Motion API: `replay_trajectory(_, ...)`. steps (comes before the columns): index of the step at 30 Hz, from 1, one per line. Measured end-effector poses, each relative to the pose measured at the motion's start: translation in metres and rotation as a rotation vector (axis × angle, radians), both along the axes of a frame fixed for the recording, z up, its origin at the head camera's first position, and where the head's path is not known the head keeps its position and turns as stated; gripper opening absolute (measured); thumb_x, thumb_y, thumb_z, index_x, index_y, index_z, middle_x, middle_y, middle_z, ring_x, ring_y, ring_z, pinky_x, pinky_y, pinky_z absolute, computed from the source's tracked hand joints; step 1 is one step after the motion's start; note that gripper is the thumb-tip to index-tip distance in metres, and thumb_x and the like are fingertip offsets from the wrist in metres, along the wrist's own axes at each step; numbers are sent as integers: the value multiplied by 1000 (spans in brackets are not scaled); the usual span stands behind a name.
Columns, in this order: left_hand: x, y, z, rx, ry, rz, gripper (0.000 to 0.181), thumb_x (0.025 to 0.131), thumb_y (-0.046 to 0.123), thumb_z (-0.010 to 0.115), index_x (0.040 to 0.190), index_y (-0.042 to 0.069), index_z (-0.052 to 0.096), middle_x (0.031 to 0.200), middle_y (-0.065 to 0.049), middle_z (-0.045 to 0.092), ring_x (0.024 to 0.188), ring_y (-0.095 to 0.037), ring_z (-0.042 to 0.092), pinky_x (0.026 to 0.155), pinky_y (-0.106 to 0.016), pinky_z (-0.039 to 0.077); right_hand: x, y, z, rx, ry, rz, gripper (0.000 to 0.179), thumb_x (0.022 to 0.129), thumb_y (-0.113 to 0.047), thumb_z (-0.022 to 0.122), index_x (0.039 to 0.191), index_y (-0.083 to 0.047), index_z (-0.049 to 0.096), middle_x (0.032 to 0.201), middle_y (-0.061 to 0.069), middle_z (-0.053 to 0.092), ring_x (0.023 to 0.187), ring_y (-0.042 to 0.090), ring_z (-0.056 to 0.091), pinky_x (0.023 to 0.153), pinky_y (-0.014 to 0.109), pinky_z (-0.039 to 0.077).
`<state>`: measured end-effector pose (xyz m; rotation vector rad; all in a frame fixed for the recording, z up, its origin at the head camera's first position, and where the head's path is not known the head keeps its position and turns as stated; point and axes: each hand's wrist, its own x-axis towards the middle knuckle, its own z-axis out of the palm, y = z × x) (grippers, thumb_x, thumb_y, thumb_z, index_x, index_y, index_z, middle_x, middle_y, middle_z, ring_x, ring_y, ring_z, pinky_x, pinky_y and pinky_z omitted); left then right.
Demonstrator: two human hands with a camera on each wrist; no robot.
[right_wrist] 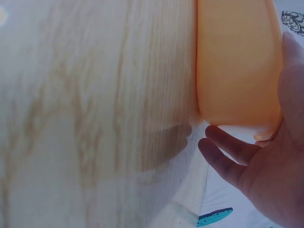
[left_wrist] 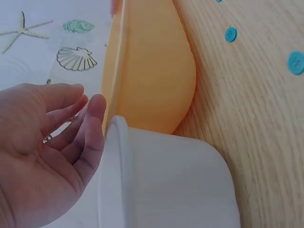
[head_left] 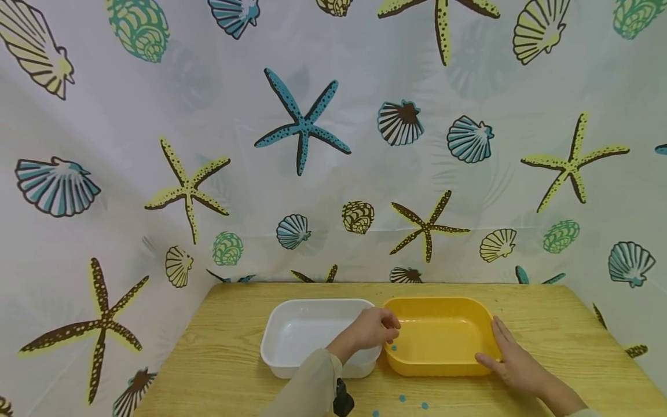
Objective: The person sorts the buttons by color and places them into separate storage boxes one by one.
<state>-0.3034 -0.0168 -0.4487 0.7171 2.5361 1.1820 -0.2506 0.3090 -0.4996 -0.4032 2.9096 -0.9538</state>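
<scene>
My left hand [head_left: 371,327] hovers where the white tub and the yellow tub meet, its fingers loosely bent. In the left wrist view, nothing shows between the fingers of that hand [left_wrist: 52,142]. Just below its fingertips, a small blue button [head_left: 394,347] shows against the left inner side of the yellow tub [head_left: 438,369]. At that tub's right end, my right hand [head_left: 521,365] holds the rim, thumb over the edge and fingers along the outside. Two fingers of it stand spread beside the tub's end in the right wrist view. The white tub [head_left: 312,304] stands directly left of the yellow one.
Several blue buttons lie on the wooden table [head_left: 224,347] in front of the tubs, among them one button [head_left: 424,405] below the yellow tub. A curtain [head_left: 333,191] printed with starfish and shells hangs behind the table and along both sides.
</scene>
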Motion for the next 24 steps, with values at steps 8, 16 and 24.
replay_trajectory(8,26,-8,10,-12,-43,-166,7,88,7,66,92,3,69,77,6,63,69,-6,55,63,-20,45,0,0,2,-1,-8,-3,93,95,-44,53,142,19,4,148,37,0,132,55,11,101,65,15)
replay_trajectory(16,43,-20,2,-76,-34,-245,4,86,5,69,89,4,70,74,12,61,68,0,54,66,-17,46,0,-1,4,6,-13,-8,93,95,-44,53,142,18,4,148,37,0,132,55,11,101,64,15)
replay_trajectory(24,53,-26,-11,-110,11,-324,5,85,5,69,90,6,70,76,14,61,70,3,54,67,-15,47,0,-1,2,3,-18,-5,94,95,-45,53,142,19,3,148,37,-1,132,55,10,101,64,15)
